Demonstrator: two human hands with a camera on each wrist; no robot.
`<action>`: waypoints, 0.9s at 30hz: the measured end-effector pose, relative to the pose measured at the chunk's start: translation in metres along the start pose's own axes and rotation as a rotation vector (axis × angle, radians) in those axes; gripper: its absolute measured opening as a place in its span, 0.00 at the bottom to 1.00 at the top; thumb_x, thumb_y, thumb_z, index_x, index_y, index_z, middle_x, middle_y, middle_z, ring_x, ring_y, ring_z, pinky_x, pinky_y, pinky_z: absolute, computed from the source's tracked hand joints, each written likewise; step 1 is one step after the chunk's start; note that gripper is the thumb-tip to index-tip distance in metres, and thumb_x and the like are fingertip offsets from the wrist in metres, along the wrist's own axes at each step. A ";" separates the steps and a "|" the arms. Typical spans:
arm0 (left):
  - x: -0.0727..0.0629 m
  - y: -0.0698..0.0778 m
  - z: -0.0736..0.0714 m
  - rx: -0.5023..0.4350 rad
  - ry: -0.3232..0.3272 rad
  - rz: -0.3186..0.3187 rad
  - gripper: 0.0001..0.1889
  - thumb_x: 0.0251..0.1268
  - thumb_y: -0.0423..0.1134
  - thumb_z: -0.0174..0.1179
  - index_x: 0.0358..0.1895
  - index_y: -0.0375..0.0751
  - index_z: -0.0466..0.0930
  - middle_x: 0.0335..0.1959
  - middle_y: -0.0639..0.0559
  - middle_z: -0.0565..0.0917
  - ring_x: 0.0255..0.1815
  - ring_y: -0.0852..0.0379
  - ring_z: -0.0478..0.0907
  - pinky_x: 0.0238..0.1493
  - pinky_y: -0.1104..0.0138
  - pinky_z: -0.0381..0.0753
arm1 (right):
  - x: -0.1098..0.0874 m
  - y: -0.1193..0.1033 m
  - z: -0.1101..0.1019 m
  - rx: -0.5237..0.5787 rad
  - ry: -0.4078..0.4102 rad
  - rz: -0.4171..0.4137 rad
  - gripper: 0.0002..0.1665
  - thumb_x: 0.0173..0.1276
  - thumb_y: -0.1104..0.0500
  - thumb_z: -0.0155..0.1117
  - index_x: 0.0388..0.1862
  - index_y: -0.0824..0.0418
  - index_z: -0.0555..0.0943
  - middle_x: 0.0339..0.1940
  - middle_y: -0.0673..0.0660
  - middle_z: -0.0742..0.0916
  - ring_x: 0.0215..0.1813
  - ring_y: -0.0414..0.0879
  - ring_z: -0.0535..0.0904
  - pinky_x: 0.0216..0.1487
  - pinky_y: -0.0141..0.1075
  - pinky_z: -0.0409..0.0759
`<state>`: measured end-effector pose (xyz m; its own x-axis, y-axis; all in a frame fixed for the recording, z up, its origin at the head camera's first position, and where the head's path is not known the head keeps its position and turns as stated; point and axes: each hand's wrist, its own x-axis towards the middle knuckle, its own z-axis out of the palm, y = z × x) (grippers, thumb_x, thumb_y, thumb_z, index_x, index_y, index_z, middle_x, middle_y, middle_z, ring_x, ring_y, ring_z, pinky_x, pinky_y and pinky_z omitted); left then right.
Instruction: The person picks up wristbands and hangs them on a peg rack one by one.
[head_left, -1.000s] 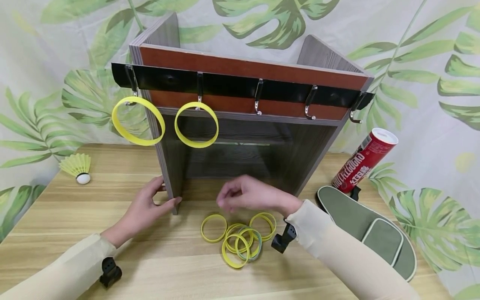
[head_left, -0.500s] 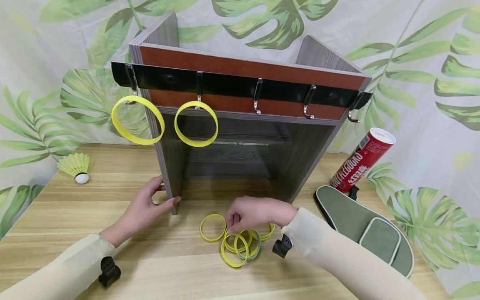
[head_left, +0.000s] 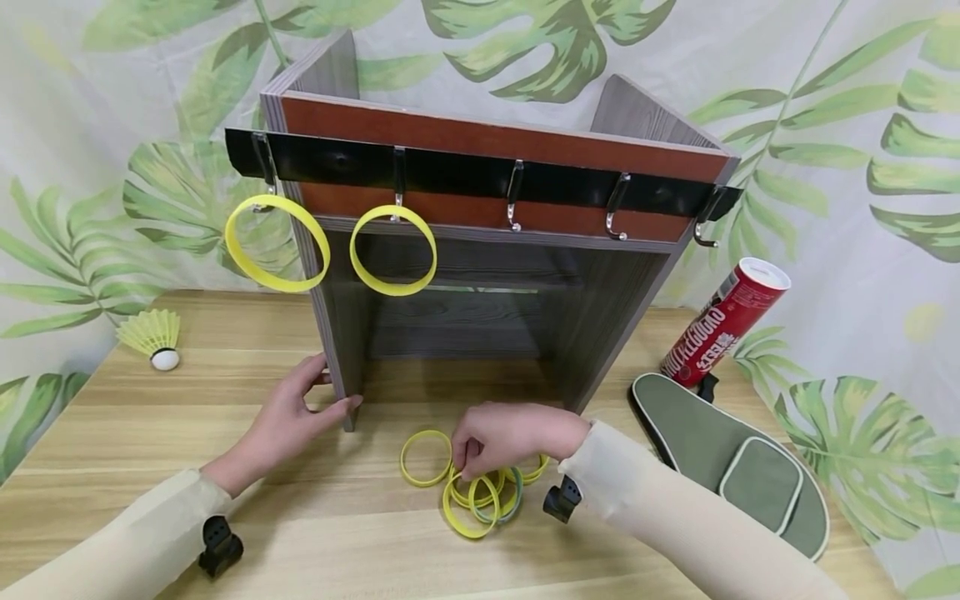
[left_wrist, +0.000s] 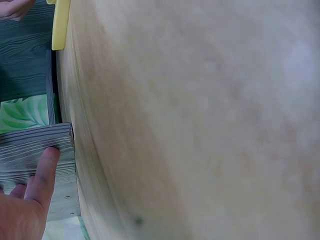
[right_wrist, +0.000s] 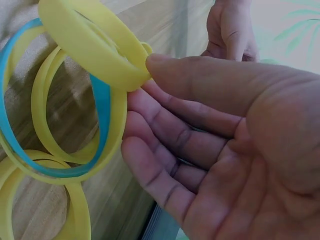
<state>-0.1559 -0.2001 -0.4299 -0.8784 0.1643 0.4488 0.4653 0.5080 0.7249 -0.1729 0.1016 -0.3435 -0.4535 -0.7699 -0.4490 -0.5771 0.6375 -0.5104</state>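
Observation:
My right hand (head_left: 498,437) is over a loose pile of thin yellow wristbands, a blue one (right_wrist: 102,105) among them. Between thumb and fingers it pinches the rim of one yellow wristband (right_wrist: 95,50), tilted up against the others in the right wrist view. Another yellow wristband (head_left: 406,473) lies just left of the pile. My left hand (head_left: 281,421) touches the lower left side panel (left_wrist: 30,162) of a grey wooden cabinet (head_left: 337,350), thumb at its front edge. Two yellow wristbands, left (head_left: 243,262) and right (head_left: 358,265), hang from the two leftmost hooks.
A black hook rail (head_left: 457,171) crosses the cabinet's top front; three hooks toward the right carry nothing. A red can (head_left: 723,325) and a green case (head_left: 705,442) lie at the right. A yellow shuttlecock (head_left: 153,333) sits at the left on the wooden table (head_left: 300,533).
My right hand has come down and toward me from above the table onto the pile of wristbands and now pinches one. My left hand stays at the cabinet's side panel.

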 end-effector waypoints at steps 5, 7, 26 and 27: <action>0.001 0.000 0.000 -0.006 0.001 -0.003 0.25 0.63 0.29 0.71 0.64 0.38 0.79 0.56 0.41 0.83 0.53 0.80 0.73 0.58 0.84 0.74 | -0.002 0.004 -0.003 0.018 0.005 -0.037 0.07 0.72 0.65 0.69 0.46 0.62 0.89 0.43 0.52 0.92 0.41 0.29 0.81 0.46 0.23 0.80; 0.001 0.001 -0.001 -0.006 0.001 -0.003 0.25 0.63 0.28 0.71 0.64 0.37 0.79 0.56 0.41 0.83 0.53 0.80 0.73 0.58 0.83 0.74 | -0.003 0.005 -0.004 0.017 0.008 -0.059 0.08 0.72 0.64 0.69 0.48 0.62 0.89 0.45 0.53 0.92 0.42 0.30 0.82 0.48 0.23 0.80; -0.001 0.005 -0.001 -0.039 -0.006 0.002 0.28 0.64 0.27 0.70 0.67 0.35 0.77 0.59 0.38 0.83 0.53 0.79 0.74 0.58 0.85 0.73 | -0.028 0.015 -0.020 0.495 0.207 -0.216 0.12 0.76 0.64 0.65 0.54 0.66 0.85 0.43 0.62 0.89 0.40 0.40 0.84 0.45 0.33 0.87; -0.001 0.005 -0.001 -0.044 -0.007 0.003 0.28 0.64 0.27 0.70 0.67 0.35 0.77 0.59 0.38 0.83 0.53 0.79 0.74 0.58 0.85 0.73 | -0.030 0.015 -0.022 0.526 0.232 -0.230 0.12 0.76 0.64 0.65 0.54 0.66 0.85 0.43 0.60 0.89 0.40 0.41 0.84 0.45 0.32 0.86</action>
<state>-0.1524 -0.1984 -0.4260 -0.8778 0.1714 0.4472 0.4718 0.4698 0.7461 -0.1829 0.1333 -0.3213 -0.5269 -0.8377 -0.1435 -0.2922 0.3371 -0.8950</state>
